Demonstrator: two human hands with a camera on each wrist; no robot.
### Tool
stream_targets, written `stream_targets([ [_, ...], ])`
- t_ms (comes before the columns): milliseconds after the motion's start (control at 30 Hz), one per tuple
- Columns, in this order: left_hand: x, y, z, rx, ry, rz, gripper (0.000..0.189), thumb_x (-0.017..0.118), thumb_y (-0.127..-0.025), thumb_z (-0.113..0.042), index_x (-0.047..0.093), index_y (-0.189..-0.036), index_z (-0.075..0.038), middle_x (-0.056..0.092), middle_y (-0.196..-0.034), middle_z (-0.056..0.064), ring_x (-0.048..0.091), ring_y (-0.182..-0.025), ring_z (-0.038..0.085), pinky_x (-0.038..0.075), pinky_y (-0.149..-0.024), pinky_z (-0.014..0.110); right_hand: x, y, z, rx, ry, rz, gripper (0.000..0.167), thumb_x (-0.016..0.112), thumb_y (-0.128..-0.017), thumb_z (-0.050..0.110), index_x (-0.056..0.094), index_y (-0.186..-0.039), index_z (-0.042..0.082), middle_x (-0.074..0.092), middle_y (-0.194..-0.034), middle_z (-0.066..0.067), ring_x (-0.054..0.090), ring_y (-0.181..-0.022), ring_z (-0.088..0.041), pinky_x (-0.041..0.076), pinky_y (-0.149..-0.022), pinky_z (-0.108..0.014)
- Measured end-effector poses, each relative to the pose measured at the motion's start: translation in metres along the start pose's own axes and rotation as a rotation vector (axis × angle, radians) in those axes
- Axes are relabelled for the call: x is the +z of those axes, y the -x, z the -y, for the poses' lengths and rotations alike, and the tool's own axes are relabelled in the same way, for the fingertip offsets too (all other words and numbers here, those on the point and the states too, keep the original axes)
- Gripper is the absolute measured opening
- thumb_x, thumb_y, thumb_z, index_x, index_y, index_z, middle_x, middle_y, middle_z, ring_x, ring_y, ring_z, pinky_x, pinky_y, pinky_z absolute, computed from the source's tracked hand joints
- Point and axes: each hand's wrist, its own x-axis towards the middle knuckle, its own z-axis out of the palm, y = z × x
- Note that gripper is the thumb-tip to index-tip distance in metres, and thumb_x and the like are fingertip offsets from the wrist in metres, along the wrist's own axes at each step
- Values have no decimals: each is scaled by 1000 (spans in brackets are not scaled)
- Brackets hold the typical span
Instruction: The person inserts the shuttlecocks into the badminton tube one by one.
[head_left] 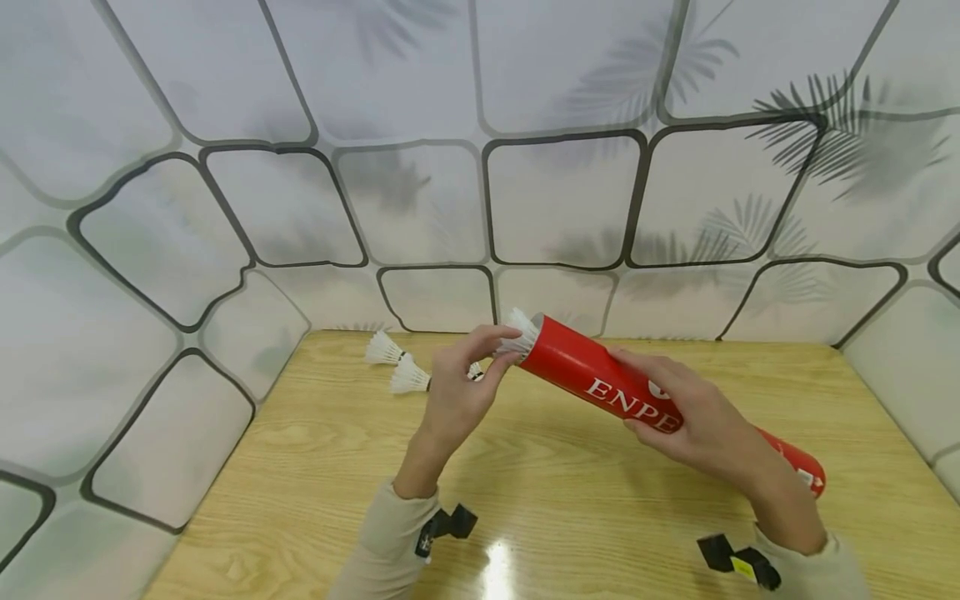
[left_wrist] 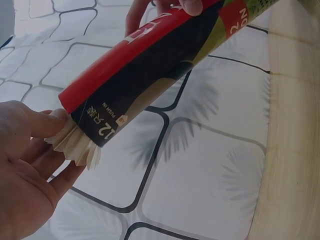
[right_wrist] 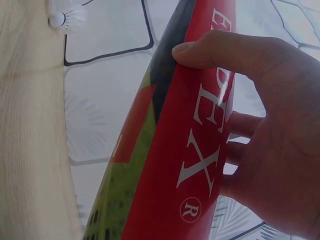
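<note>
A long red shuttlecock tube [head_left: 577,367] with white lettering is held at a slant above the table, its mouth up to the left. My right hand [head_left: 693,417] grips it around the middle, thumb on one side and fingers on the other in the right wrist view. White shuttlecock feathers [head_left: 525,332] stick out of the tube's mouth. Between thumb and fingers, my left hand [head_left: 465,379] pinches this shuttlecock [left_wrist: 75,145] by its feather skirt. The cork end is hidden inside the tube.
White shuttlecocks lie on the wooden table [head_left: 315,467] at the back left: one [head_left: 385,348] farther back, another [head_left: 409,377] in front, and one [head_left: 476,372] partly behind my left hand. A patterned white cloth wall [head_left: 420,204] stands behind and along both sides.
</note>
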Motion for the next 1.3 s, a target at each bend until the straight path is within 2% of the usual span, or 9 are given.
stream_targets([
  [233,2,2,0,4,41,79,22,68,-96,4,71,-116,-4,75,-112,11,74,-101,20,60,-87,33,3,-1,0,1,8,10,90,87,-80,9,43,-157,28,59,-135,-3,59,-110,-22,58,-79,-45],
  [433,-3,3,3,-23,64,156,26,66,-97,5,69,-121,-3,72,-121,14,72,-106,23,58,-90,33,3,-1,0,7,10,15,90,87,-80,9,43,-156,27,59,-136,-2,60,-110,-22,58,-78,-44],
  [533,-4,2,4,-41,91,178,26,65,-98,4,68,-123,-4,71,-124,15,71,-110,24,58,-92,34,3,-1,0,0,15,14,90,88,-80,9,44,-156,28,59,-135,-2,60,-109,-21,58,-78,-43],
  [733,-5,0,3,-51,144,217,27,60,-102,2,64,-128,-4,71,-124,16,71,-110,21,58,-88,32,2,-2,1,-2,18,10,92,88,-79,8,44,-156,28,60,-134,-2,59,-110,-21,58,-78,-44],
  [867,-3,0,2,-57,169,252,27,56,-104,0,59,-130,-5,71,-122,18,71,-107,18,55,-79,28,1,-2,2,-2,15,14,91,88,-78,6,44,-156,28,60,-135,-2,59,-110,-21,58,-79,-43],
  [933,-2,1,2,-60,181,275,28,53,-105,0,57,-132,-6,72,-119,18,71,-93,14,49,-68,25,1,-2,3,-3,15,17,91,87,-79,6,44,-156,28,60,-135,-1,59,-110,-21,58,-79,-43],
  [1100,0,2,3,-68,215,299,32,50,-107,-1,50,-139,-5,73,-117,18,59,-74,12,38,-61,26,1,-1,2,-11,22,14,91,87,-79,7,44,-156,28,60,-134,-2,59,-109,-20,58,-79,-43],
  [1233,0,2,5,-74,247,293,32,50,-106,2,49,-137,-2,72,-117,20,54,-68,12,34,-58,27,1,-1,2,-11,23,10,91,88,-78,7,44,-156,28,61,-133,-2,59,-108,-19,58,-78,-42],
  [1300,0,2,6,-76,257,294,31,50,-106,2,50,-137,-2,72,-118,21,56,-70,13,34,-57,26,1,-2,2,-14,24,10,91,87,-78,6,44,-156,28,61,-133,-2,59,-108,-19,58,-78,-42],
])
